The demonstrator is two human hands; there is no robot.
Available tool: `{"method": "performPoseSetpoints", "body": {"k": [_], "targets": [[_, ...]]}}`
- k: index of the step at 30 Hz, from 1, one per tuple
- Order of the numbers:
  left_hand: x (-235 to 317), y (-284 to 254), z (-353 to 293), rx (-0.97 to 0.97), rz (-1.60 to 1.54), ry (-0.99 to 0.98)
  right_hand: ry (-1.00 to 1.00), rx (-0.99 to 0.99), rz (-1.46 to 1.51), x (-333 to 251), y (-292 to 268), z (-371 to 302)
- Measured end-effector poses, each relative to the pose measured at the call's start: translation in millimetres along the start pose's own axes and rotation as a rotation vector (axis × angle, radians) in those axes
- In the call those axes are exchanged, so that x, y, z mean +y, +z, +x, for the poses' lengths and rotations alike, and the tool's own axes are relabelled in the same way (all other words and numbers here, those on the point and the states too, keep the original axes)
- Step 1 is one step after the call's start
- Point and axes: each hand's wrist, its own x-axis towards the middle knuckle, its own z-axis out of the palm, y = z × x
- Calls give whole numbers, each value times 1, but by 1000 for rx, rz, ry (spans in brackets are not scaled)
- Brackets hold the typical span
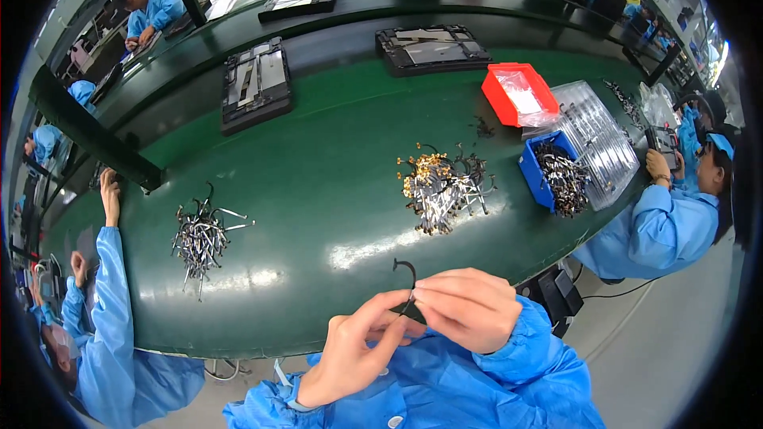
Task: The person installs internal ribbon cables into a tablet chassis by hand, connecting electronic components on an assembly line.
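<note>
A thin, curved black flex cable [412, 272] is pinched between the fingertips of both my hands, just over the near edge of the green table. My left hand [358, 349] grips its lower part with thumb and forefinger. My right hand [470, 308] has its fingers closed on it slightly higher, and the cable's free end curls up and to the left. Beyond my hands lies a heap of similar small cables [439, 195], black and silver with gold-coloured ends. Farther left is a second pile of black and silver cables [203, 237].
On the right stand a blue bin [528, 177] full of cables, a red bin [499, 98] with clear plastic inside, and a clear blister tray [610, 160]. Flat black device frames [256, 86] lie toward the back. Co-workers in blue sit at both sides; one arm [114, 270] reaches in at left.
</note>
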Motion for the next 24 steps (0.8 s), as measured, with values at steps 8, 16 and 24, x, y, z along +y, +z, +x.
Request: {"method": "performPoseSetpoints", "body": {"k": [8,16,24], "targets": [[4,3,2,43,122,103,-83,-101,-50,3,0,4],[-27,-31,26,-99,-217,-141,291,24,-361,57,-87,85],[-79,-92,94,-149,-295,-139,488,-374,-753,249,-167,157]]}}
